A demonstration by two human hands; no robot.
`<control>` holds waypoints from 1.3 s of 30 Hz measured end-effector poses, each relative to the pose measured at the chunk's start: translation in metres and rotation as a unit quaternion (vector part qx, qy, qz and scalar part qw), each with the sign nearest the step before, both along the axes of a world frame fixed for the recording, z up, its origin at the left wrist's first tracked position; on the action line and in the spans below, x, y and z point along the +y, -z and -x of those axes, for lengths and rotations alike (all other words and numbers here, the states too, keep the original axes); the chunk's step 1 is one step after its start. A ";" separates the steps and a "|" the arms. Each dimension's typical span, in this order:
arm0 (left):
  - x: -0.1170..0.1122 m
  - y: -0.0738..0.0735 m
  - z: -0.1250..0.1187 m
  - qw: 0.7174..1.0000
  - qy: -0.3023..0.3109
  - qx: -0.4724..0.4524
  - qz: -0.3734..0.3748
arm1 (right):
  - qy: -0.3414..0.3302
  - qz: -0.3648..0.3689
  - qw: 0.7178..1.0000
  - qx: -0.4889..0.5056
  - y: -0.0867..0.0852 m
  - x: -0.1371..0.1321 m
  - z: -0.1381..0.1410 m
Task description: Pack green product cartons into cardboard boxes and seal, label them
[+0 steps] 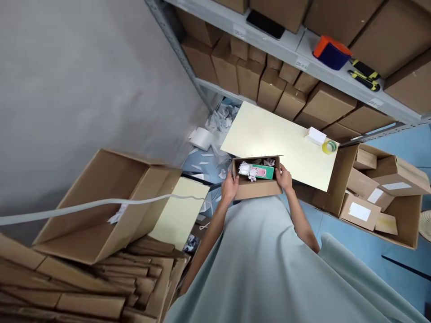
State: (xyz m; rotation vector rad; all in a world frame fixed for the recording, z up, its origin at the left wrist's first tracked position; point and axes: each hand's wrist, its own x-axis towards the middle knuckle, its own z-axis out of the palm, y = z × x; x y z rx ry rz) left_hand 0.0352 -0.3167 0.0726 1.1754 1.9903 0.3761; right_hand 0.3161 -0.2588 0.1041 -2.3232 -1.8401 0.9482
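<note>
Between my two hands is a small open cardboard box [258, 190], held at the near edge of the pale table [269, 130]. My left hand [230, 186] grips its left side, and my right hand [284, 177] has hold of the right side. Inside lies a green and pink packet [267, 172]. Crumpled white paper [247, 169] sits at the packet's left end and partly covers it. More crumpled scraps show along the box's back wall. The fingers beneath and behind the box are partly hidden.
A tape roll [329, 147] and a small white box [315, 135] sit on the table's right end. Right stands a large carton [415, 224] of packed boxes; left, another carton [90, 202] above flattened cardboard [90, 305]. Shelves [286, 49] rise behind. Paper scraps [220, 123] litter the floor.
</note>
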 end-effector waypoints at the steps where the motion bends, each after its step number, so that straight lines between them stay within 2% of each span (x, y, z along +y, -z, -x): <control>1: 0.019 0.000 -0.007 1.000 0.011 0.004 0.001 | 0.016 0.001 1.000 0.001 0.001 0.010 -0.008; 6: 0.113 0.004 -0.044 0.998 0.058 0.020 0.027 | 0.068 0.019 0.997 -0.010 0.006 0.057 -0.041; 10: 0.177 0.012 -0.072 0.996 0.069 0.044 0.041 | 0.086 0.034 0.996 -0.019 0.010 0.088 -0.058; 14: 0.223 0.016 -0.088 0.992 0.093 0.078 0.034 | 0.114 0.037 0.993 -0.006 0.016 0.112 -0.063; 19: 0.264 0.015 -0.090 0.985 0.146 0.089 0.034 | 0.162 0.042 0.986 0.006 0.024 0.126 -0.057; 23: 0.284 0.015 -0.091 0.982 0.170 0.079 0.027 | 0.207 0.041 0.977 0.013 0.024 0.129 -0.051; 26: 0.288 0.013 -0.093 0.983 0.172 0.052 0.023 | 0.218 0.038 0.975 0.018 0.019 0.131 -0.049; 32: 0.280 0.000 -0.077 0.987 0.158 0.026 -0.008 | 0.210 0.048 0.976 0.005 0.002 0.125 -0.060; 36: 0.272 -0.014 -0.053 0.987 0.135 0.025 -0.079 | 0.276 -0.005 0.961 -0.004 -0.016 0.103 -0.075; 39: 0.260 -0.027 -0.043 0.977 0.159 -0.003 -0.143 | 0.288 -0.052 0.956 0.009 -0.034 0.087 -0.079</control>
